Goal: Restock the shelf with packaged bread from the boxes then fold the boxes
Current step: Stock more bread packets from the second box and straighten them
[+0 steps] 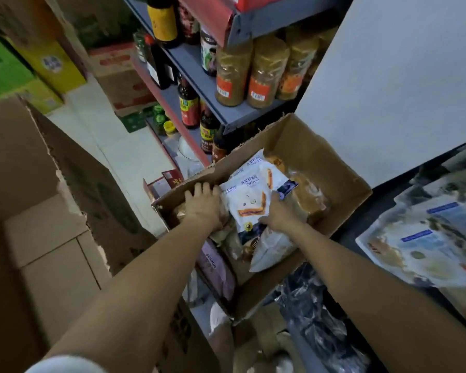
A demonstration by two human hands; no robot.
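An open brown cardboard box (342, 184) sits low in the middle of the view, with several packaged breads inside. On top lies a white bread pack (249, 192) printed with sandwich pictures. My right hand (277, 214) grips that pack at its right edge. On the pack's left side, my left hand (203, 204) lies palm down with fingers spread, pressing on clear-wrapped bread beneath. More bread packs (425, 243) lie on the dark shelf at the right.
A grey shelf (226, 119) behind the box carries spice jars (264, 74) and sauce bottles (189, 106). A large open cardboard box (38, 211) fills the left. Coloured cartons (51, 65) stand on the pale floor at the back left. A white panel (401, 76) rises at the right.
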